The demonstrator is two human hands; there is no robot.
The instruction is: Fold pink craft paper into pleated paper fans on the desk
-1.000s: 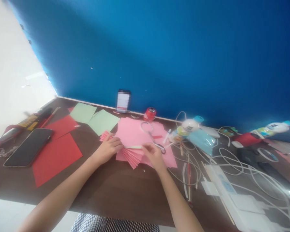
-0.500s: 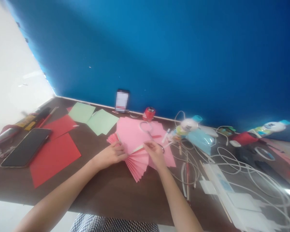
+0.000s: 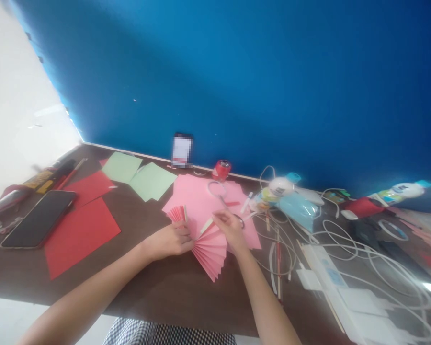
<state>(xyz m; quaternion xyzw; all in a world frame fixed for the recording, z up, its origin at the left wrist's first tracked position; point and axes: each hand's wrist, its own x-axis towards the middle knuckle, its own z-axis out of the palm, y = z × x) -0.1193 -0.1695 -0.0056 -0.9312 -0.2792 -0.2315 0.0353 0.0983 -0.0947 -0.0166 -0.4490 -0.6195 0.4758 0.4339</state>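
Observation:
A pleated pink paper fan [image 3: 210, 249] spreads over the near edge of the pink paper sheets [image 3: 192, 196]. Its narrower folded part sticks up above my left hand [image 3: 175, 238], whose fingers are closed around the fan's middle. My right hand [image 3: 231, 227] pinches the end of a pale strip along the fan's upper edge, on the right side. Scissors [image 3: 217, 189] lie on the pink sheets just beyond my right hand, partly hidden by it.
Red sheets [image 3: 82, 235], green sheets [image 3: 153, 181] and a dark phone [image 3: 39, 219] lie left. A red container [image 3: 221, 169] and a small propped screen [image 3: 181, 150] stand by the blue wall. Glue bottles [image 3: 282, 186], tangled white cables and a power strip [image 3: 330, 273] are right.
The fan has shifted slightly right and towards me, and its left part has turned more upright. My left hand has moved a little the same way; my right hand has hardly moved.

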